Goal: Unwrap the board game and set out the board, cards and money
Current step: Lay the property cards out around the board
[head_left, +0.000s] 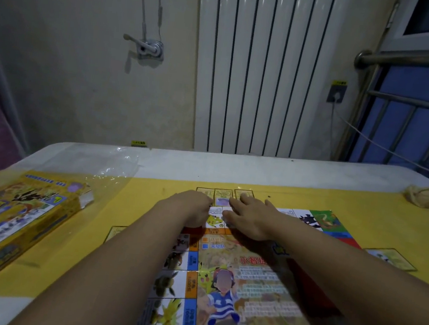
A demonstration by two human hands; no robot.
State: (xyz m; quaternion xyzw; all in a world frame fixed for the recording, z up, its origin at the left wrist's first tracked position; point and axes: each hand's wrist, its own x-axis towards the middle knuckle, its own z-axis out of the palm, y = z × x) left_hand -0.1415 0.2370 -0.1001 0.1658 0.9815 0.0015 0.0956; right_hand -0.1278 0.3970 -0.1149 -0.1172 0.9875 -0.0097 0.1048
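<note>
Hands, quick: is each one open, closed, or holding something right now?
Left hand: fingers curled at the board's far edge; cannot tell if they hold anything.
Right hand: open, fingers straight, reaching to the row of cards.

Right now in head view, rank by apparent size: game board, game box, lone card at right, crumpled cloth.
1. game board, largest by far.
2. game box, cut by the left edge.
3. lone card and crumpled cloth look alike; the cloth lies farther off, so I won't rank them.
</note>
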